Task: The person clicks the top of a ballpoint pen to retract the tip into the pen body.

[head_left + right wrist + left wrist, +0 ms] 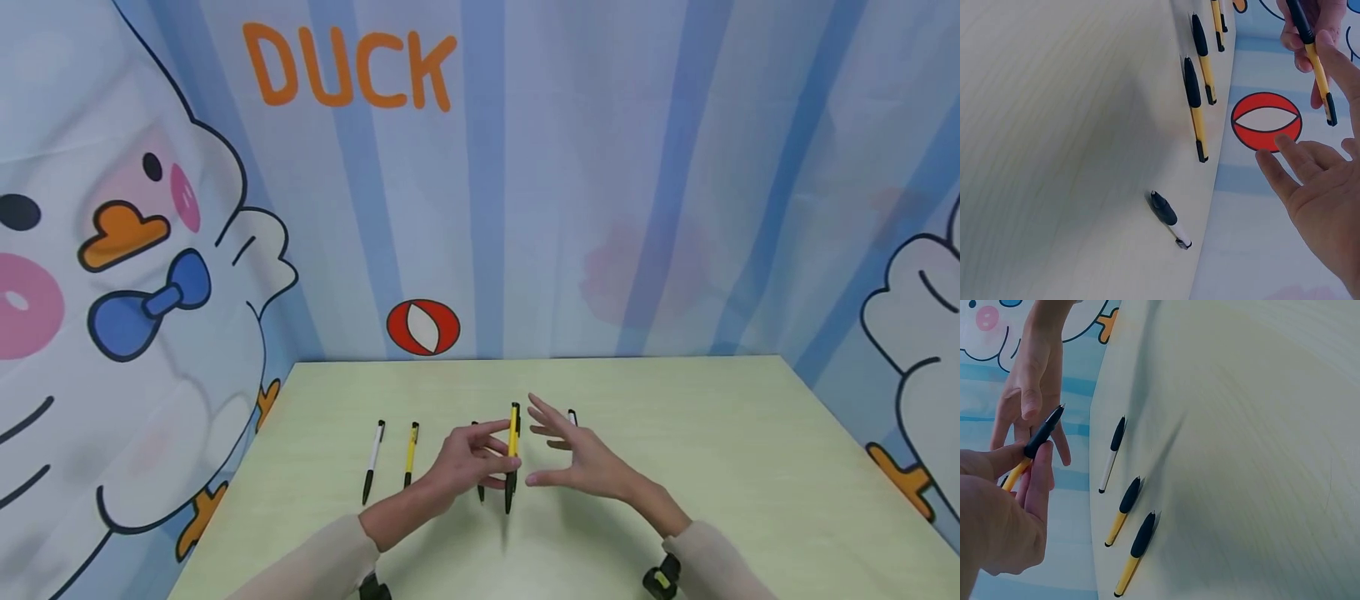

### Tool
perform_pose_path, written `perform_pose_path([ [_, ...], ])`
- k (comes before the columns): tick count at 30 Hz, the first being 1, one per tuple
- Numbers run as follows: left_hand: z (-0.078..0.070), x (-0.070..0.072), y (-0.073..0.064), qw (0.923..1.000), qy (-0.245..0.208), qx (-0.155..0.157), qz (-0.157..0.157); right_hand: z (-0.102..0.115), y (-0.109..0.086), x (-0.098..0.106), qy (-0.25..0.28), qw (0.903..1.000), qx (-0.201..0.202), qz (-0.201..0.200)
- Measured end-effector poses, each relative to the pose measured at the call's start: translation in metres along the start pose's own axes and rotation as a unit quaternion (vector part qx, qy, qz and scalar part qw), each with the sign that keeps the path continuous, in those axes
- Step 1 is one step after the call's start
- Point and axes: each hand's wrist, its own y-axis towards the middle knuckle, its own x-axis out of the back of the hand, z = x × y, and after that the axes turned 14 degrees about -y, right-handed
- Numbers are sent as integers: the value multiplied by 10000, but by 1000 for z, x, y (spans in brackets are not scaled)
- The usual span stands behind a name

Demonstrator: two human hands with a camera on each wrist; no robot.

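Note:
My left hand [461, 458] pinches a yellow pen [513, 435] with a black grip between thumb and fingers, above the table. The pen stands nearly upright in the head view, black tip down. To its right, my right hand [588, 465] is spread, fingers and thumb apart, holding nothing. In the head view a small gap shows between it and the pen. Yellow pens [1196, 119] with black grips lie on the table below the hands. One is partly hidden behind my left hand in the head view. A white pen [1171, 219] lies below my right hand.
On the left side of the pale table [712, 467] lie another white pen [373, 461] and a yellow pen [412, 452]. Behind the table hangs a blue striped backdrop [555, 167] with duck drawings.

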Motion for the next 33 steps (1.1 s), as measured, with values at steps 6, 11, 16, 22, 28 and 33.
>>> perform_pose_path([
  [6, 0, -1, -2, 9999, -130, -35, 64, 2, 3, -1, 77, 9999, 42, 67],
  [11, -1, -2, -3, 9998, -190, 5, 57, 1, 1, -4, 133, 9999, 50, 75],
  [16, 0, -4, -3, 9997, -252, 1, 7, 1, 2, -9, 148, 9998, 67, 138],
  [22, 1, -4, -4, 9995, -308, -44, -25, 1, 7, -13, 2, 9997, 167, 165],
  [28, 0, -3, -3, 9994, -334, -14, -58, 4, 9, -15, 37, 9999, 83, 105],
  [33, 0, -2, -2, 9991, -397, -83, -76, 8, 13, -14, 141, 9999, 40, 36],
])
